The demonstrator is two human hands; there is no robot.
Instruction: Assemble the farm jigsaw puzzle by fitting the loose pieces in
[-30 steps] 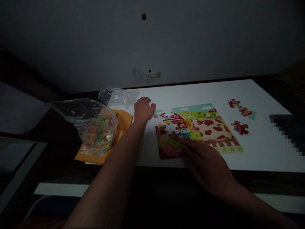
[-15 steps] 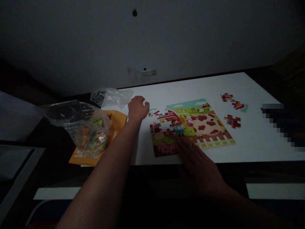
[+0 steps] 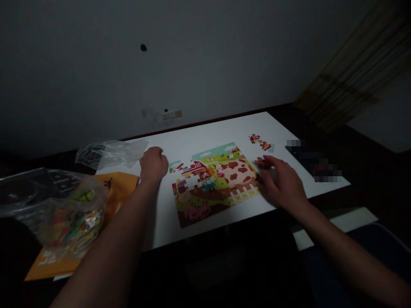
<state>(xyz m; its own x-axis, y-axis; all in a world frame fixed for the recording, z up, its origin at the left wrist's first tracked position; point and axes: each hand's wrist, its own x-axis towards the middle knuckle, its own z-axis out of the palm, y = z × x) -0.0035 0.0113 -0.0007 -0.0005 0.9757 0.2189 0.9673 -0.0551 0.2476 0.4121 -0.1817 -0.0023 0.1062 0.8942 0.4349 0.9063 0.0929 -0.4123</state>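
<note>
the farm puzzle (image 3: pixel 213 182) is lying mostly built on the white table (image 3: pixel 199 141), cow and barn joined, with a gap showing beside the farmer. the left hand (image 3: pixel 153 164) is sitting curled, loosely fisted, at the puzzle's top-left corner. the right hand (image 3: pixel 282 182) is hovering spread over the right edge, fingers by a loose piece (image 3: pixel 259 161); whether it's pinching, i cannot tell. two more pieces (image 3: pixel 261 142) are waiting beyond, so a few seem left to place.

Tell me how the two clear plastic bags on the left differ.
The near bag bulges with colourful puzzle pieces; the far bag looks empty and lies crumpled flat. The near bag rests partly on the orange folder; the far bag lies at the back of the white table, just beyond the left hand. Both are transparent and untouched by either hand.
</note>
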